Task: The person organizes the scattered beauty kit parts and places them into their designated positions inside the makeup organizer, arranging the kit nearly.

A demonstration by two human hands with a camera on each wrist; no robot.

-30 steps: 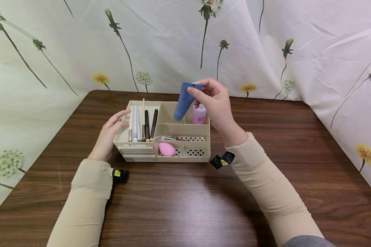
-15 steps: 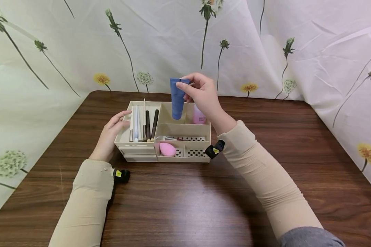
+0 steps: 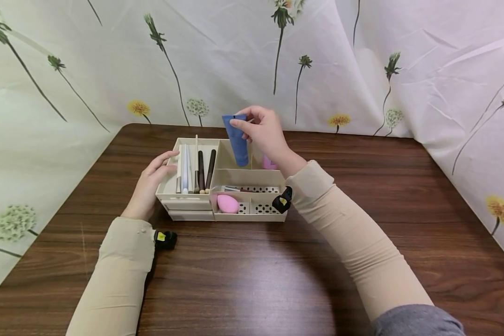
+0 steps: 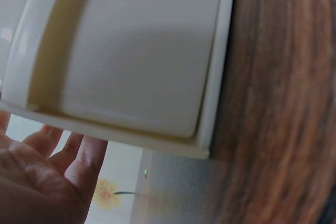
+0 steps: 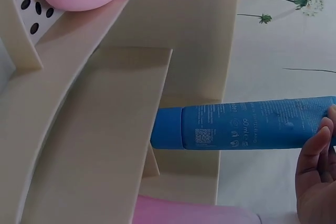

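Observation:
My right hand (image 3: 265, 131) pinches a blue squeeze tube (image 3: 238, 144) by its flat crimped end. The tube's cap points down into a rear compartment of the cream organizer (image 3: 252, 176); in the right wrist view the cap (image 5: 168, 128) is partly hidden behind a divider. Beside it, in the back right compartment, stands a pink bottle (image 3: 269, 163), mostly covered by my right hand. My left hand (image 3: 146, 189) rests against the organizer's left side, fingers fairly straight at the rim. In the left wrist view, that hand (image 4: 52, 174) lies beyond the organizer's drawer front (image 4: 136, 61).
Several makeup brushes (image 3: 200, 170) lie in the organizer's left tray. A pink makeup sponge (image 3: 227, 204) sits in a front compartment, with a slim silver-and-red item (image 3: 232, 189) behind it. The brown wooden table (image 3: 218, 280) meets a flowered cloth (image 3: 235, 60) at the back.
My right hand has moved left with the tube, rising slightly and then lowering, so the cap is over the rear compartment beside the bottle. The left hand stays at the organizer's side.

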